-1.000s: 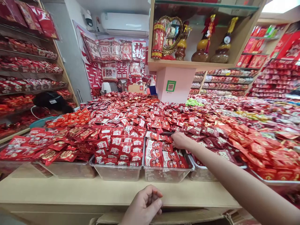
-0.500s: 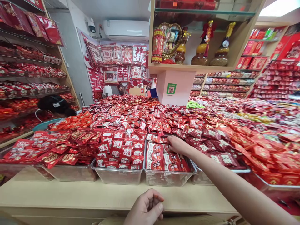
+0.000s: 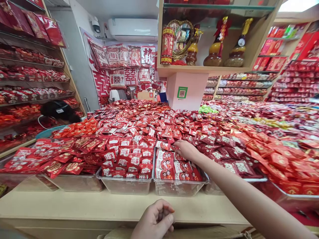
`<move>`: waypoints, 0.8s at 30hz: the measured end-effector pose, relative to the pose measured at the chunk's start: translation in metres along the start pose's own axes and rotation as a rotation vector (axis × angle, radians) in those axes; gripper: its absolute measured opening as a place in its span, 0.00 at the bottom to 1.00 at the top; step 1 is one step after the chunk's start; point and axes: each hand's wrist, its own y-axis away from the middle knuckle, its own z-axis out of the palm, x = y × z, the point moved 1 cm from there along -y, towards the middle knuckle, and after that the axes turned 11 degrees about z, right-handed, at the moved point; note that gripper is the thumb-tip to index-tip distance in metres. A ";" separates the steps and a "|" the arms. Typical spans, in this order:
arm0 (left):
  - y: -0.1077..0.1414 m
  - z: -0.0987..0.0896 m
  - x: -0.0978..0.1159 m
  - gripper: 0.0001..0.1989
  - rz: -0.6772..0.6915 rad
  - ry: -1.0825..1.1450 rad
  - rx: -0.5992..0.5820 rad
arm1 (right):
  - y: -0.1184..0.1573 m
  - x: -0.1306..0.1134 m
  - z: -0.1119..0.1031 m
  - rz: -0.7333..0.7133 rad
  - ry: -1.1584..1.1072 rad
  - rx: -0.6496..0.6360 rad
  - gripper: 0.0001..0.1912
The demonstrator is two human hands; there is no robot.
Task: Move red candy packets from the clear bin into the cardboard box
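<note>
My right hand (image 3: 185, 150) reaches into a clear plastic bin (image 3: 178, 190) of small red-and-white packets. Its fingers are closed around the end of a red packet (image 3: 163, 145) near the bin's back; the fingertips are partly hidden among the packets. Printed figures show on the packets (image 3: 164, 164) standing in rows in front of that hand. Low in the middle, my left hand (image 3: 156, 219) hovers by the counter's front edge, its fingers curled in loosely, with nothing visible in them.
Neighbouring clear bins (image 3: 124, 186) hold more red packets, and maroon packets (image 3: 234, 152) lie to the right. A wooden counter (image 3: 82, 205) runs along the front. A shelf cabinet (image 3: 206, 69) overhangs the heap. At left, a person's dark-haired head (image 3: 58, 111) shows beside a blue basin (image 3: 47, 132).
My right hand has shifted slightly left and up at the back of the same bin. The left hand stays nearly still.
</note>
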 end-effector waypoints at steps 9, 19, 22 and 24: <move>0.002 -0.002 0.000 0.10 0.020 0.002 -0.022 | -0.005 0.000 0.001 -0.006 0.017 -0.004 0.13; 0.005 -0.001 0.004 0.09 0.022 0.019 -0.031 | -0.001 0.007 0.006 0.064 0.035 -0.002 0.10; 0.003 -0.001 0.003 0.11 0.024 0.015 -0.019 | 0.003 0.006 0.002 0.057 0.010 0.008 0.10; 0.002 -0.001 0.000 0.12 0.008 0.022 -0.018 | 0.006 0.003 -0.002 0.052 -0.018 0.020 0.10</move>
